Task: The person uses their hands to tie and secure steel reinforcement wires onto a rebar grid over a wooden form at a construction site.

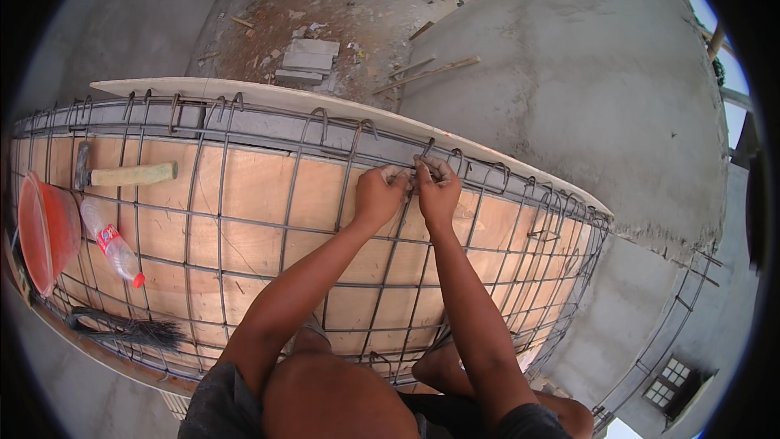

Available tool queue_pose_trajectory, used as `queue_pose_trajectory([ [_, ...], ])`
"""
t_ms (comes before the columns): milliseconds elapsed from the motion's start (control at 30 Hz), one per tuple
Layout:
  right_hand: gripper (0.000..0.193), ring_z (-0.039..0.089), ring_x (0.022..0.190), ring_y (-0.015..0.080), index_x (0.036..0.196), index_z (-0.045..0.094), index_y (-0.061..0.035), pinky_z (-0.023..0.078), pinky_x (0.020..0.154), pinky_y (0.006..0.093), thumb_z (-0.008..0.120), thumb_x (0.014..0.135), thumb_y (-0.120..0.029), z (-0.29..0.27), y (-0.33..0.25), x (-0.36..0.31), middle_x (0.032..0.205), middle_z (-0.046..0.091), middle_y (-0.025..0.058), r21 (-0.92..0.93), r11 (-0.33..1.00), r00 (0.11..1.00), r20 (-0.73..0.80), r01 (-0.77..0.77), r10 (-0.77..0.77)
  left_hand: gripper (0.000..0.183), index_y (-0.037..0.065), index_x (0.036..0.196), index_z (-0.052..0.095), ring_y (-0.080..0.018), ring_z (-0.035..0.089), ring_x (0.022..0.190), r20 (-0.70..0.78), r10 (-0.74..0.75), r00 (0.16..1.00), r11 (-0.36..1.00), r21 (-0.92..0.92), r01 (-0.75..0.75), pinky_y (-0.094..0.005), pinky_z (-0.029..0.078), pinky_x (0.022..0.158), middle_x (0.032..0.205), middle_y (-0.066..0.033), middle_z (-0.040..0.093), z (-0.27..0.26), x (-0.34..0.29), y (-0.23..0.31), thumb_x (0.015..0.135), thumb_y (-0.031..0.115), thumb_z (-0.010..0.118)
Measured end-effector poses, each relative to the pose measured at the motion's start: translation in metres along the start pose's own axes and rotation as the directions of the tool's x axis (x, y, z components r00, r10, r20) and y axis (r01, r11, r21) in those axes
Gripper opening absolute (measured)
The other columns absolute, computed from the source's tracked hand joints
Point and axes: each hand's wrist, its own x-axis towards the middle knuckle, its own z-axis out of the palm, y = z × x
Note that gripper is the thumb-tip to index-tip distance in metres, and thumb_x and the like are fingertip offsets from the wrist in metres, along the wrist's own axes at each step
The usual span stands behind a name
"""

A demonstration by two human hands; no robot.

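The person's left hand (380,195) and right hand (439,189) meet just beside each other at the far edge of the rebar grid (218,216), right of its middle; the fingers of both bend in toward the same bar crossing, but whether either grip is closed on a bar or on a thin wire cannot be told; hooked bar ends (367,124) stand in a row along that edge, on both sides of the hands.

The grid lies over a plywood panel (252,183) and spans it from left edge to right; near the panel's far left corner a hammer (134,175) rests, its pale handle pointing right; nearer, by the left edge, a red basin (50,232) sits tilted, with a clear plastic bottle (114,244) lying just right of it, its red cap toward the near edge; a bundle of dark wire (126,330) lies at the near left corner.

Beyond the far edge, a pale board (325,102) runs along the grid; below it, grey blocks (309,57) are stacked on a littered floor (260,12).
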Motion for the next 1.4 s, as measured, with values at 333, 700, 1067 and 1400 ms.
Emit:
queue_pose_trajectory([
  [333,0.028,0.062,0.08,0.0087,0.111,0.076,0.0039,0.048,0.072,0.0221,0.081,0.089,-0.013,0.012,-0.001,0.001,0.093,0.076,0.0074,0.04,0.998,0.997,0.058,-0.05,0.048,0.021,-0.003,0.1,0.075,-0.0147,0.072,0.067,-0.023,-0.009,1.0,0.98,-0.197,0.004,-0.0287,0.056,0.064,0.079,-0.0091,0.076,-0.002,0.0,-0.011,0.099,0.017,0.067],
  [700,0.019,0.063,0.07,0.0099,0.098,0.079,0.0012,0.047,0.061,0.025,0.078,0.086,-0.014,0.012,0.01,0.029,0.081,0.074,0.0047,-0.188,0.98,0.99,0.138,0.058,-0.032,0.035,0.005,0.141,0.052,-0.0224,0.074,0.091,0.175,-0.246,0.953,0.79,-0.533,0.302,-0.0364,0.061,0.085,0.125,-0.0127,0.067,-0.01,-0.002,-0.003,0.108,0.017,0.047],
  [1067,0.025,0.054,0.049,0.0137,0.088,0.077,0.0016,0.04,0.044,0.0283,0.074,0.087,-0.023,0.001,0.0,0.051,0.065,0.064,0.0059,-0.398,0.912,0.92,0.312,-0.1,0.237,0.034,0.006,0.139,0.051,-0.0288,0.076,0.095,0.26,-0.264,0.929,0.844,-0.403,0.353,-0.0367,0.062,0.08,0.125,-0.0144,0.069,-0.017,-0.005,0.011,0.107,0.017,0.046],
  [1400,0.022,0.056,0.051,0.0138,0.102,0.077,-0.0019,0.042,0.048,0.027,0.069,0.092,-0.02,-0.013,-0.001,0.039,0.072,0.067,0.0063,-0.347,0.936,0.959,0.277,0.051,0.051,0.026,0.003,0.126,0.059,-0.0208,0.074,0.069,0.161,-0.183,0.97,0.902,-0.365,0.23,-0.0303,0.059,0.057,0.096,-0.0106,0.073,0.003,-0.006,0.0,0.106,0.018,0.051],
])
